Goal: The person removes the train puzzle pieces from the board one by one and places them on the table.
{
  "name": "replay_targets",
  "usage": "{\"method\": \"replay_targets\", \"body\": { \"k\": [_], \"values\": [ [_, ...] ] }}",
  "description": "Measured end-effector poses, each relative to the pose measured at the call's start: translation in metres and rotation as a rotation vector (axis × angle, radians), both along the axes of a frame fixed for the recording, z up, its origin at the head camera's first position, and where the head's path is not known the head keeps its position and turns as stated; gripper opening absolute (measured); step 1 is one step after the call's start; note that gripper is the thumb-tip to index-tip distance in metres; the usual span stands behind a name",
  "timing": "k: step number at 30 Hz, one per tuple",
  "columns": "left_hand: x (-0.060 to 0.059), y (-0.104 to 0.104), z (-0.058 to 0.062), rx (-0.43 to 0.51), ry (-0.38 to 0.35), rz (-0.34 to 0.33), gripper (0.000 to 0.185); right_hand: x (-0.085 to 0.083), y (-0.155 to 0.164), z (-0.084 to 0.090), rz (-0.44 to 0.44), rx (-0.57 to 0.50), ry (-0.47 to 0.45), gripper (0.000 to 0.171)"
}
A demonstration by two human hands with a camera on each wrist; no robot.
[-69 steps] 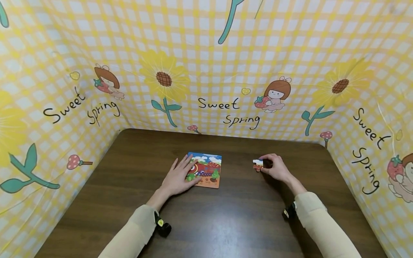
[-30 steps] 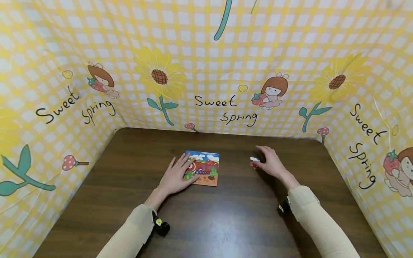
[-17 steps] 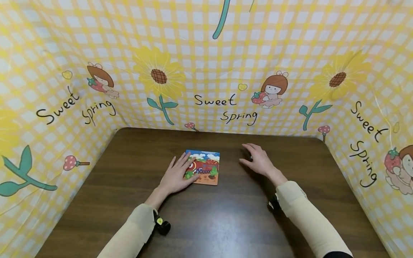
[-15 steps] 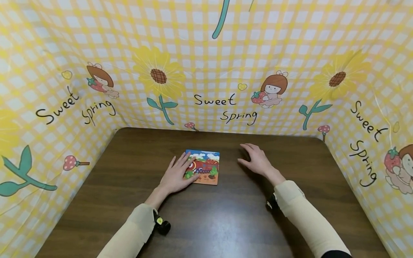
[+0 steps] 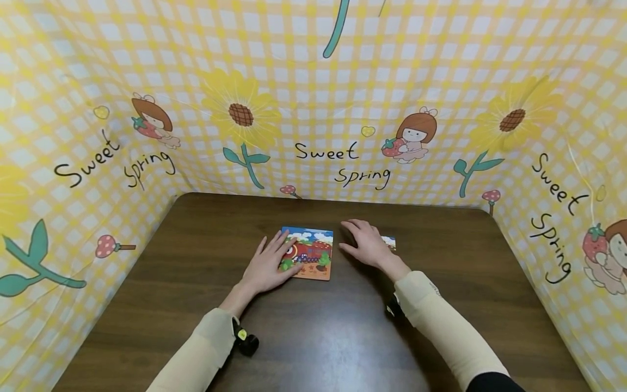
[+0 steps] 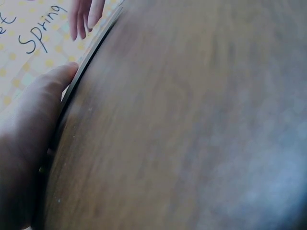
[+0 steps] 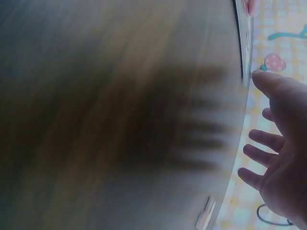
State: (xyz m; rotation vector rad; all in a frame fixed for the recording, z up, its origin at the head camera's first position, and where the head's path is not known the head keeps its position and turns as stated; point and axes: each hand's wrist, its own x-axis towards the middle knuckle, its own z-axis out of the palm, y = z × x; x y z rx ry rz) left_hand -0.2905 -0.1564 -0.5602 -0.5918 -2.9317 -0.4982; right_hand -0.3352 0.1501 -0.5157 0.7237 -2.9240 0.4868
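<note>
Head view: on the brown worktop [image 5: 313, 326], the left hand [image 5: 266, 267] lies flat with straight fingers on the train puzzle board [image 5: 309, 260]; the right hand [image 5: 364, 246], open and empty, hovers just right of it, a loose puzzle piece [image 5: 389, 242] beyond. Left wrist view: the left hand [image 6: 29, 143] presses the board's edge [image 6: 81, 72]. Right wrist view: blurred, the right hand's fingers [image 7: 261, 160] are spread, holding nothing.

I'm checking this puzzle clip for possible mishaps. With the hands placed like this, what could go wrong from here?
The right hand hovers open between the puzzle board and a loose puzzle piece lying just behind it; its wrist or sleeve could brush the piece and slide it away. The left hand only rests flat on the board's left part, without any grip, so a nudge from the right might shift the board on the smooth table.
</note>
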Motion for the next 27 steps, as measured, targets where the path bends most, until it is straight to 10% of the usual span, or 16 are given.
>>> {"method": "replay_targets", "body": {
  "k": [27],
  "values": [
    [0.0,0.0,0.0,0.001,0.006,0.0,0.083,0.003,-0.063,-0.006,0.126,-0.183,-0.066,0.048]
  ]
}}
